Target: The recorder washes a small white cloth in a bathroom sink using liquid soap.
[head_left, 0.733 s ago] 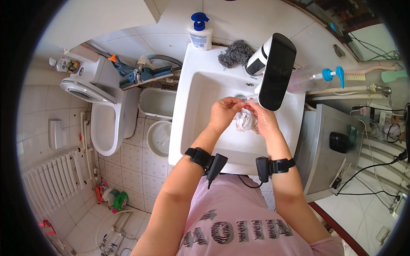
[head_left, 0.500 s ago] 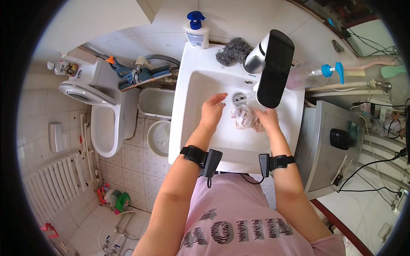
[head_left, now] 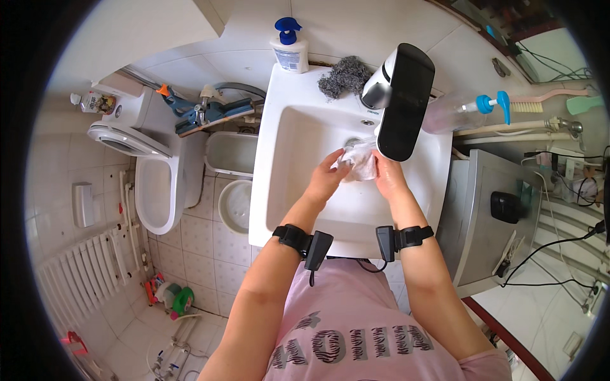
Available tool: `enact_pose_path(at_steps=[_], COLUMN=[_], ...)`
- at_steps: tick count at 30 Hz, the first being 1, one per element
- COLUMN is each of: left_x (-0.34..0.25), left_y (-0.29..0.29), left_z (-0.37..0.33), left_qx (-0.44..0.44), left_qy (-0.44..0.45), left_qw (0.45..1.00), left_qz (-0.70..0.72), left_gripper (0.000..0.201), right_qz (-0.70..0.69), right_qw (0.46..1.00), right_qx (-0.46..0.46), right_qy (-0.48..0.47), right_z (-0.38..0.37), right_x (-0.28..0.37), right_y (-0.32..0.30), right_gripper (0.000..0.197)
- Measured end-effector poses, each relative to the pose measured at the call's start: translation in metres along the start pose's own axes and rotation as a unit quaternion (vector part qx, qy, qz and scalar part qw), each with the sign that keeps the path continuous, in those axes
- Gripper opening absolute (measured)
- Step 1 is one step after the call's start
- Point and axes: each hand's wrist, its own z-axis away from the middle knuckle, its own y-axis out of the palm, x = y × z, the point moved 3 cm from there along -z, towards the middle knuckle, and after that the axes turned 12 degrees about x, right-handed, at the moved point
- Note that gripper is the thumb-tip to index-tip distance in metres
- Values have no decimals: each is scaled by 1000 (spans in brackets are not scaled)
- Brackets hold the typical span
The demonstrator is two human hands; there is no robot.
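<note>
A wet white cloth point(head_left: 361, 164) is bunched up over the white washbasin point(head_left: 302, 127), beneath the tap point(head_left: 406, 101) with its large dark top. Water seems to run down onto it. My left hand point(head_left: 328, 179) grips the cloth's left side between thumb and fingers. On the opposite side, my right hand point(head_left: 389, 175) holds it too, its fingertips partly hidden by the cloth and the tap. The drain, behind the cloth, shows only in part.
Grey steel wool point(head_left: 345, 77) and a white pump bottle point(head_left: 290, 51) stand on the basin's back rim. A clear bottle with a blue pump point(head_left: 492, 105) is right of the tap. To the left are a toilet point(head_left: 155, 190), a round basin point(head_left: 236, 206) and a long tub point(head_left: 232, 152).
My left hand has moved right and taken hold of the cloth. The cloth has been lifted and spread under the tap, and my right hand has shifted slightly left with it.
</note>
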Motion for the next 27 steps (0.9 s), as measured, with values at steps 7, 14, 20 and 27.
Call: enact_pose_path(at_steps=[7, 14, 20, 27], left_x=[-21, -44, -69, -71], left_y=[-1, -25, -13, 10], left_z=[-9, -15, -12, -13], left_qx=[41, -95, 12, 112], left_qy=[69, 149, 81, 12], left_qw=[997, 970, 971, 994], left_qz=[-23, -164, -225, -8], left_gripper=[28, 20, 26, 27], right_qz=[-30, 316, 314, 169], right_qw=[994, 935, 942, 984], right_qx=[103, 161, 114, -9], right_qy=[0, -1, -44, -59], right_z=[8, 24, 18, 25], right_x=[30, 36, 35, 48], right_y=[26, 30, 7, 4], right_gripper=[34, 29, 26, 37])
